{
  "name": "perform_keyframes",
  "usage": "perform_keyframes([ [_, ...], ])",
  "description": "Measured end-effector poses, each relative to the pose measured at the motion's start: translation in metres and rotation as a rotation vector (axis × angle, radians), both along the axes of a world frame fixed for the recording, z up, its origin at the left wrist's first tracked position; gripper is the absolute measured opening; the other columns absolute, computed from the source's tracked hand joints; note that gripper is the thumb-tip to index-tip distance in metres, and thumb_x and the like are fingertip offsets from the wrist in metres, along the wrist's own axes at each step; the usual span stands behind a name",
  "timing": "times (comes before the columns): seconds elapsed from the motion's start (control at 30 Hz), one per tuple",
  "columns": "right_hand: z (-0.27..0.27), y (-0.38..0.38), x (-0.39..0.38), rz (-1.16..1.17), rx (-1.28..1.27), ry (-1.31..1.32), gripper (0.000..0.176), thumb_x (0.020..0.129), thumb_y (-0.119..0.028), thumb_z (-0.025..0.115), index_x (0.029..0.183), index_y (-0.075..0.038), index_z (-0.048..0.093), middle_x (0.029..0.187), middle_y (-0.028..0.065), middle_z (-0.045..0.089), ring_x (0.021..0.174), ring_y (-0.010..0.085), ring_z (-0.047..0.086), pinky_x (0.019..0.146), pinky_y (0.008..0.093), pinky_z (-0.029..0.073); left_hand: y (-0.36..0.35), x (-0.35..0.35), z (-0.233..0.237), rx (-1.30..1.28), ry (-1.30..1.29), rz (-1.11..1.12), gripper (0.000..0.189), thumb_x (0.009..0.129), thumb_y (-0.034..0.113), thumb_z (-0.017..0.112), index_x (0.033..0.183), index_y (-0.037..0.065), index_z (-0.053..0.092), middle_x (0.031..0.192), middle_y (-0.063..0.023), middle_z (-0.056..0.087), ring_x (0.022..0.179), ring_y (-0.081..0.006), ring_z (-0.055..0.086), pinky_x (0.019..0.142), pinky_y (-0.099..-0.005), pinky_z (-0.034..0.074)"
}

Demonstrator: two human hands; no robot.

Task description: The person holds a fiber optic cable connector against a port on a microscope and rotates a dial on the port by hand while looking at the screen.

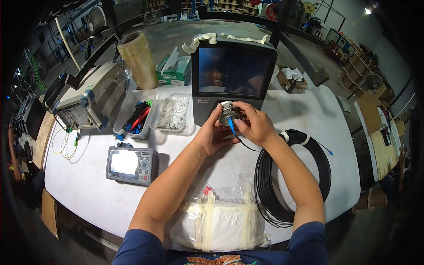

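Note:
My left hand (211, 136) is closed on the left side of a round metal fitting (226, 112) on the front of a black screen unit (205, 110). Its lower fingers reach under the fitting. My right hand (255, 124) grips the same fitting from the right, index finger over the top and thumb beside the connector. A blue fiber connector (231, 125) sits in the fitting, its black cable running down and right towards a coil of black cable (263, 176) under my right forearm. The coil's other end, a blue-tipped plug (331, 153), lies on the right.
A handheld tester (148, 165) with a lit screen is left of my forearm. Behind it stand a tub of connectors and pens (152, 95), a tub of white bits (170, 129), a boxy instrument (95, 95) and a tape roll (140, 62). A taped plastic packet (227, 225) lies in front.

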State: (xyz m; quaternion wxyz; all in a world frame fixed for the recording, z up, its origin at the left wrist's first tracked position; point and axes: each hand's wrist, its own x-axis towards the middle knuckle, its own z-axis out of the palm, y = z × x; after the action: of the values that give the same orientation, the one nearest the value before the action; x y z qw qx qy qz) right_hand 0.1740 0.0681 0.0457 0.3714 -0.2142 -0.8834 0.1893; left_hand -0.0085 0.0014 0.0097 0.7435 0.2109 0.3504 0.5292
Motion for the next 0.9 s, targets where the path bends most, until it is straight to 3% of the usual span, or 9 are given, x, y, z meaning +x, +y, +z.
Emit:
perform_keyframes([
  [0.53, -0.0025, 0.0009, -0.0002, 0.007, -0.019, 0.001, 0.045, 0.095, -0.024, 0.067, 0.134, -0.006, 0.057, 0.111, 0.0176, 0.072, 0.091, 0.0342, 0.074, 0.079, 0.0409, 0.060, -0.0053, -0.0026, -0.0051, 0.065, -0.093, -0.024, 0.082, 0.094, 0.076, 0.050, 0.138, 0.008, 0.057, 0.133, -0.0130, 0.059, 0.124, -0.0274, 0.057, 0.106, -0.0514, 0.051],
  [0.9, -0.0004, -0.0002, -0.0004, 0.002, 0.005, 0.000, 0.043, 0.095, -0.025, 0.067, 0.133, -0.006, 0.058, 0.110, 0.0165, 0.072, 0.088, 0.0331, 0.074, 0.077, 0.0408, 0.060, -0.0015, -0.0003, 0.0000, 0.019, 0.003, 0.010, 0.080, 0.094, 0.078, 0.048, 0.132, 0.009, 0.063, 0.124, -0.0108, 0.066, 0.116, -0.0267, 0.062, 0.102, -0.0498, 0.054],
])
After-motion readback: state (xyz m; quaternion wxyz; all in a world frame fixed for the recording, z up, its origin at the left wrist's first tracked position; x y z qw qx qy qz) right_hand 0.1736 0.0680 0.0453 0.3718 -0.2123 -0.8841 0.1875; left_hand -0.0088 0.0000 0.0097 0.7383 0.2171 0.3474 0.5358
